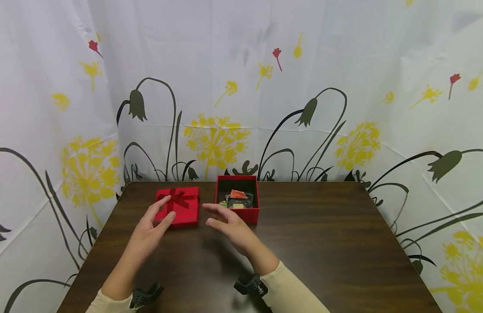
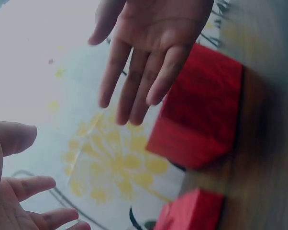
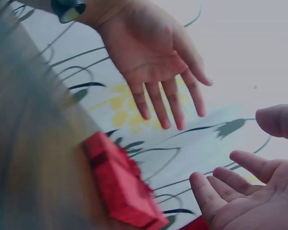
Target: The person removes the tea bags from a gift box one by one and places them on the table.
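My left hand [image 1: 145, 232] hovers at the near left corner of a red gift box lid [image 1: 186, 211] with a dark red ribbon bow, fingers loosely extended. To its right, my right hand [image 1: 235, 228] is raised just in front of the open red box [image 1: 249, 215], palm turned inward. Inside that box, against its black lining, lie an orange-red packet [image 1: 238, 194] and several small dark packets. Both hands hold nothing, as the left wrist view shows with the right hand's straight fingers [image 2: 129, 103] and the right wrist view with the left hand's spread fingers [image 3: 172, 103].
A dark brown wooden table [image 1: 327, 243] carries the box and lid near its back edge. Behind it hangs a white curtain [image 1: 241, 56] with yellow, red and dark green flower prints. Each wrist wears a black strap [image 1: 251, 285].
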Tool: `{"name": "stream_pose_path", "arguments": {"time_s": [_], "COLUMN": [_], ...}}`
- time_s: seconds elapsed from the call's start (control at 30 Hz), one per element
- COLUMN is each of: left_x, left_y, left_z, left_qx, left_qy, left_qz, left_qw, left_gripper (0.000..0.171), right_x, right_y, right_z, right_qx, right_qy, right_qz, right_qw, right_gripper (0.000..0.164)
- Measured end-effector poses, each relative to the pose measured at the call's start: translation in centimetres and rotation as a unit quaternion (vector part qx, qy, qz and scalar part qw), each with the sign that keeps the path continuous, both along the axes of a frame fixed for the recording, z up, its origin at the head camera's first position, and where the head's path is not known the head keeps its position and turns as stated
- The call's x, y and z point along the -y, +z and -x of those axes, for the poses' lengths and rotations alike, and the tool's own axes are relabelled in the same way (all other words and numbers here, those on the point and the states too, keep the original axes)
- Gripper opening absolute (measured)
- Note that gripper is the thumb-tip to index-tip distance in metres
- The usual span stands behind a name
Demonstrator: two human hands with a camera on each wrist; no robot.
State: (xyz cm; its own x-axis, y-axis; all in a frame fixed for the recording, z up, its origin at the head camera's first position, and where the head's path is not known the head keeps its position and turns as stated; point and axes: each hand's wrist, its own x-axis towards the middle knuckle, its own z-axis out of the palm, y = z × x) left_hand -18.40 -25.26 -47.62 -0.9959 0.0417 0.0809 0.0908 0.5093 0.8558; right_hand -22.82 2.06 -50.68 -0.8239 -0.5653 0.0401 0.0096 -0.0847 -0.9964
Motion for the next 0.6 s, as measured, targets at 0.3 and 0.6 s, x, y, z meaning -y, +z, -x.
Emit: {"name": "stream_pose_path", "arguments": {"time_s": [0.3,0.6], "left_x": [-3.3,-5.2], "left_y": [0.9,0.9], "left_z": [2.3,4.5], "left_qx": [-0.016,0.015], "left_qy": [-0.021,-0.035], "left_qz": [-0.022,-0.050], "left_qw": [0.9994,0.9980], "left_gripper": [0.065,0.069], "right_x": [-2.4,-4.4], "right_y": [3.4,4.7], "right_z": [2.2,4.8], "right_qx": [-0.003,0.021], "right_qy": [-0.021,-0.058], "right_qz": [0.077,0.136], "right_qw": [0.997,0.989], "right_gripper": [0.047,0.048]}}
